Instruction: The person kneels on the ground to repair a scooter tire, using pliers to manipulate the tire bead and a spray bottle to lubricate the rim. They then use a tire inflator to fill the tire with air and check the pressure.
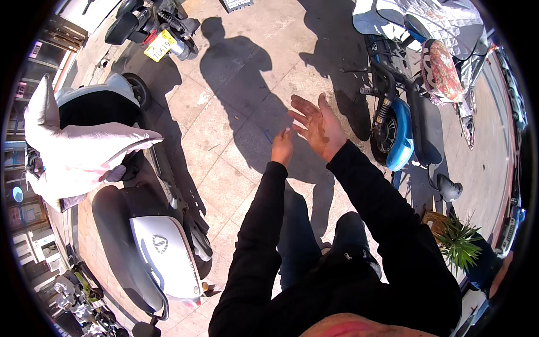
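Observation:
My right hand is held out in front of me above the paving, palm turned up and fingers spread, with nothing in it. Dark smudges mark its palm and fingers. Close beside it on the left, my left hand is seen from its thumb side, the thumb pointing forward. Its other fingers are hidden behind the hand, so their pose is unclear. A narrow gap separates the two hands. Neither touches any of the vehicles around me. Both forearms wear black sleeves.
At left stands a white scooter with a pale pink cover over its front. A motorcycle with a yellow plate is far left. A blue electric bike with a silver cover stands right, near a spiky potted plant.

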`<state>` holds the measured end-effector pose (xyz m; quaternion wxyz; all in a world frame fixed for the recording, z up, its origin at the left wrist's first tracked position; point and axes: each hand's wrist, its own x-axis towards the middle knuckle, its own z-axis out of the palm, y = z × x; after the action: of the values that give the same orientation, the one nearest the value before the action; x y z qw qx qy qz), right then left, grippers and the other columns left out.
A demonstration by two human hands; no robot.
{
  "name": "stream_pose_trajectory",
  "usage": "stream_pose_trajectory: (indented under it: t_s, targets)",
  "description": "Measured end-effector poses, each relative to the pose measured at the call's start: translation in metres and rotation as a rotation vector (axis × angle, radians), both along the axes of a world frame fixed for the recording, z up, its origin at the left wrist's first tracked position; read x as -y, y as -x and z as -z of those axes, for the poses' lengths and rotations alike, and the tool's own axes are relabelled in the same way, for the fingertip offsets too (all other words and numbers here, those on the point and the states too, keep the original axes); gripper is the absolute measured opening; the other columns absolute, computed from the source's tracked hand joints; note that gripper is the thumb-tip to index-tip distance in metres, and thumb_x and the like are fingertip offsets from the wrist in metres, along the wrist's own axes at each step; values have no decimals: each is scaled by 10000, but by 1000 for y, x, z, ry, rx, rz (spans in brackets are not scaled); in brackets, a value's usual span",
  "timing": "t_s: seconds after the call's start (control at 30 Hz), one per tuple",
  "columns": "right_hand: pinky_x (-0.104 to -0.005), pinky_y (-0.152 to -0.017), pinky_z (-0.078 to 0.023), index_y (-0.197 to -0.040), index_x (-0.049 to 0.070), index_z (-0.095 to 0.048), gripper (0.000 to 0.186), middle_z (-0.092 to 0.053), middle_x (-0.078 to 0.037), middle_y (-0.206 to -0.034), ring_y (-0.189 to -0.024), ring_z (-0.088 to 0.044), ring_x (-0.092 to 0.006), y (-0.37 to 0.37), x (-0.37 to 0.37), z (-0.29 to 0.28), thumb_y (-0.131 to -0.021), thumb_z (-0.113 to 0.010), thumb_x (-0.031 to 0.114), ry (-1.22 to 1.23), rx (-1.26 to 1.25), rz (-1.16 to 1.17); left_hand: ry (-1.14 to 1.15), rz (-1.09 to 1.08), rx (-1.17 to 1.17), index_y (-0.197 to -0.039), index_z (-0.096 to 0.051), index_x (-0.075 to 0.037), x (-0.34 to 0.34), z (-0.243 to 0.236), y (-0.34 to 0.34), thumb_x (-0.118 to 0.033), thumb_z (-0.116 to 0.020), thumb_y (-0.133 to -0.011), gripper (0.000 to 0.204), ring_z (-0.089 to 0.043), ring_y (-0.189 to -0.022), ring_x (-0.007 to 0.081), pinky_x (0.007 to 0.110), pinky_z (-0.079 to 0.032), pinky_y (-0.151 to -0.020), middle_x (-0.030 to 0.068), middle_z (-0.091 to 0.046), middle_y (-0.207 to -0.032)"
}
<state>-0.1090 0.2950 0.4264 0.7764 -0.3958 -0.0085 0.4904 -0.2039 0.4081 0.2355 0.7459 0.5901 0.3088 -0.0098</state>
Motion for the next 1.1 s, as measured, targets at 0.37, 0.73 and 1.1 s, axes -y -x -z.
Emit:
stream_pose_trajectory:
  t_s: [0.37, 0.73, 1.1]
  targets:
    - [-430, -960, -479, -1108, 63, -738, 602, -670, -245, -1190, -1124, -629, -383, -195, 68, -19, -949, -542, 609, 1349, 741, -900, 176, -104, 319, -1265, -606, -41, -146, -355, -198, -430, -496, -1056, 455, -568, -1249, 200, 386, -423, -1064, 91, -631, -1314]
    - [-435, -912, -537, -1011, 75, -696, 340, -716, -203, -1025, -1052, -673, -376, -480, 31, -100, -742, -741, 279, 1395, 510, -759, -10, -236, -641, -854, -669, 22, -434, -222, -236, -329, -701, -895, 355, -633, -590, 249, 353, -495, -571, 144, -659, -711]
    - [-395, -896, -533, -1204, 49, -635, 438, -710, -158, -1119, -1045, -687, -298, -1075, -323, -285, -853, -720, 297, 1158, 1023, -112, -40, -41, -698, -1009, -655, 73, -562, -220, -759, -306, -699, -915, 393, -650, -594, 219, 351, -520, -535, 120, -686, -812]
